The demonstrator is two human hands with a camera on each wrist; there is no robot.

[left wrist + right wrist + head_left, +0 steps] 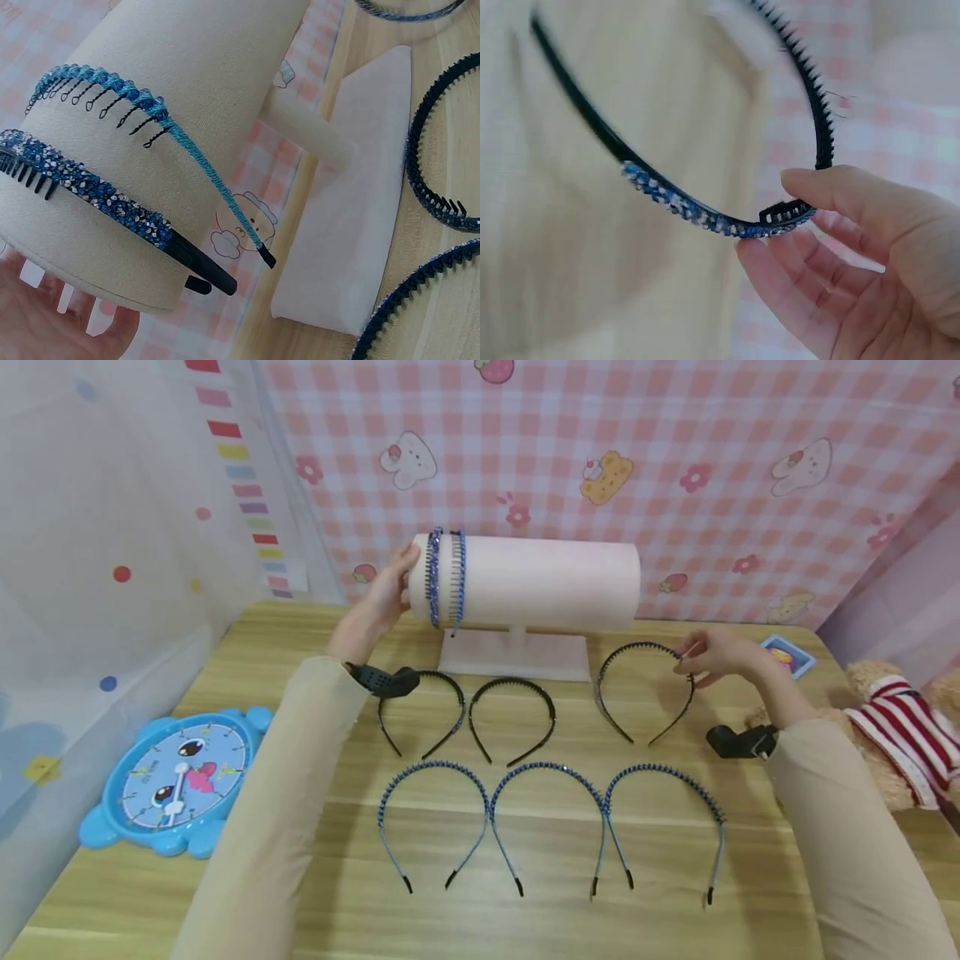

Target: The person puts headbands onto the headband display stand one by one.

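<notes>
A pale, cylindrical headband stand (547, 581) is at the back of the table. Around its left part sit a glittery dark-blue headband (97, 191) and a blue cord-wrapped toothed headband (202, 165). My left hand (386, 589) holds the stand's left end, fingers curled at the rim. On the right, my right hand (720, 656) pinches the side of a black toothed headband (682, 206) with blue and white beads between thumb and fingers. Its open ends point toward me in the head view.
Two dark headbands, one on the left (459, 702) and one beside it (551, 702), lie before the stand. Nearer is a row of blue headbands (435, 766). A blue toy clock (180, 777) lies left; a teddy bear (896, 735) and small blue tray (802, 664) are right.
</notes>
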